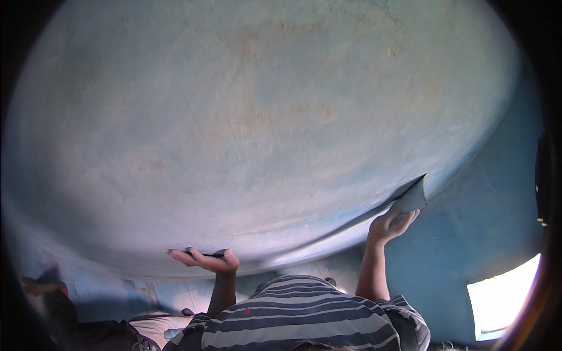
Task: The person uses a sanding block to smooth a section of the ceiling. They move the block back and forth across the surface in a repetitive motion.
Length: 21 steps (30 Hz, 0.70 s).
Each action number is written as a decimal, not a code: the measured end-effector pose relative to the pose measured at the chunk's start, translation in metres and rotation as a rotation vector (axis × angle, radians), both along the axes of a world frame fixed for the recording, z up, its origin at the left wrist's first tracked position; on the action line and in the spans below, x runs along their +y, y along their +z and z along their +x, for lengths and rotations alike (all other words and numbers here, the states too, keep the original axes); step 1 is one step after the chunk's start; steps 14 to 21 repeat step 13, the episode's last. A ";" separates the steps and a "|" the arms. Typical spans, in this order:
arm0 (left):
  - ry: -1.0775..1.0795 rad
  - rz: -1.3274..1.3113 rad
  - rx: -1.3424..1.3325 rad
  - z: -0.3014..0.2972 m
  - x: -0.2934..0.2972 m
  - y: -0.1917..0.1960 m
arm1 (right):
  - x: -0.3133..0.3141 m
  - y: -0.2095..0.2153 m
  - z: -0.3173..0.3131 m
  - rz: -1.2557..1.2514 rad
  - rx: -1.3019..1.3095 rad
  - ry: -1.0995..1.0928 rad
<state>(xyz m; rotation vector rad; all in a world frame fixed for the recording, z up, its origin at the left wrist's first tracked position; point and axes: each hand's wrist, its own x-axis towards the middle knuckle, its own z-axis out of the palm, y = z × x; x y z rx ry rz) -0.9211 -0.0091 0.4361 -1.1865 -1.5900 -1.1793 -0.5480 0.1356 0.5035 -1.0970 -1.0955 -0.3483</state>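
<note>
A broad pale blue-grey wall (263,128), with brownish patches and scuff marks, fills most of the view. My right hand (395,222) is raised toward its right side, fingers bent round a grey piece of sandpaper (413,199). One corner of the sheet sticks up past the fingers, and its face lies at or very near the wall. Farther left and lower, my left hand (208,260) has its fingers stretched out along the wall's lower part. It holds nothing that I can see; whether the palm presses on the wall I cannot tell.
At the lower left, another person in dark sleeves (64,310) reaches a hand toward the wall. A darker blue wall (456,234) stands on the right, with a bright opening (506,298) in it. Pale floor tiles (193,298) show below.
</note>
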 end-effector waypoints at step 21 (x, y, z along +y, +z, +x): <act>-0.016 0.010 -0.042 -0.024 0.016 0.016 | 0.018 0.022 -0.014 0.017 -0.284 0.000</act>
